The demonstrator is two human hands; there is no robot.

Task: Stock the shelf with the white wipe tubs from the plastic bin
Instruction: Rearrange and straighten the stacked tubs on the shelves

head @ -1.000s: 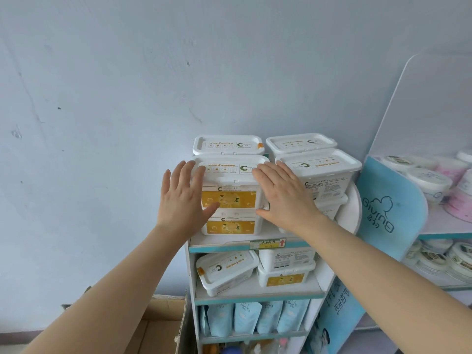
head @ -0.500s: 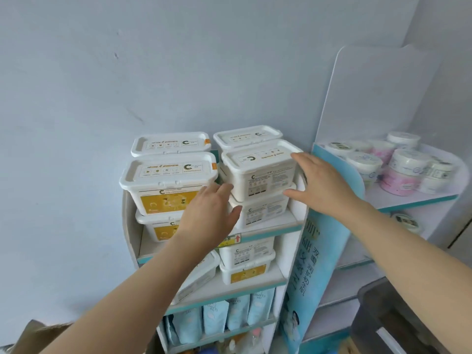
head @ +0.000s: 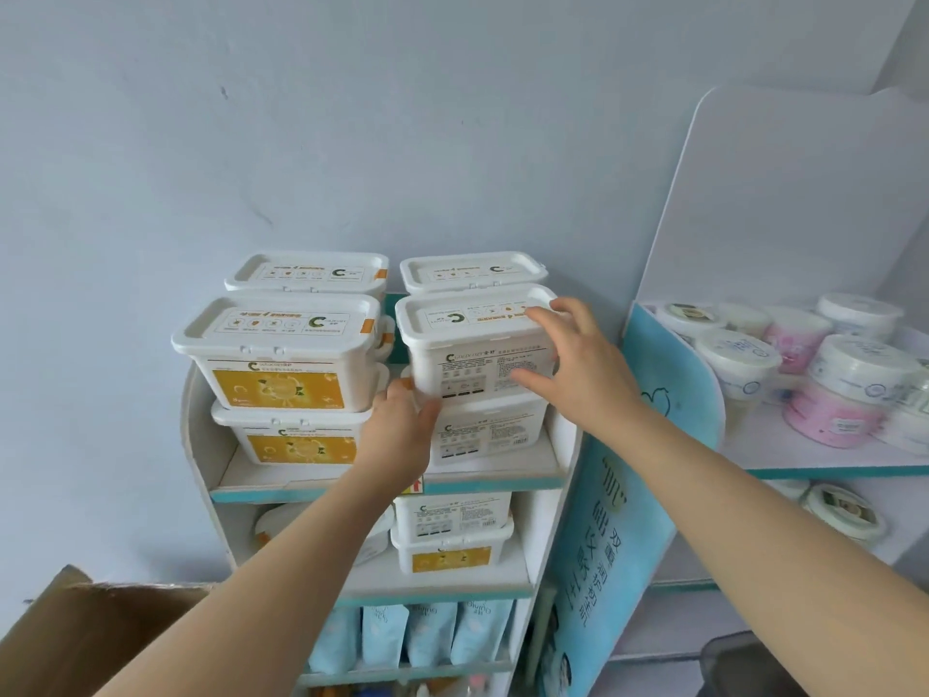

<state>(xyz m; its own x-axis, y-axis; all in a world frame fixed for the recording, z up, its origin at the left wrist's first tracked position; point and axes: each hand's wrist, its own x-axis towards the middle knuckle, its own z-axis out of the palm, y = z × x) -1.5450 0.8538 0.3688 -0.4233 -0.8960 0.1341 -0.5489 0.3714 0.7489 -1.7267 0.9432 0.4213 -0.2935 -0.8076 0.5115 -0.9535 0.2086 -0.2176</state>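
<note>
White wipe tubs stand stacked two high on the top shelf of a narrow white and teal rack. The front right top tub faces me with its printed text side. My right hand grips its right end, fingers over the lid corner and thumb on the front. My left hand presses its lower left corner, between it and the front left tub with the yellow label. More tubs sit on the shelf below. A dark corner of the plastic bin shows at the bottom right.
A second rack on the right holds round white and pink jars behind a teal side panel. An open cardboard box sits at the lower left. Light blue pouches fill a lower shelf. A pale wall rises behind.
Both hands moved from the front left tub to the front right tub and now hold its two ends. That tub has been turned square to the front. My view shifted right.
</note>
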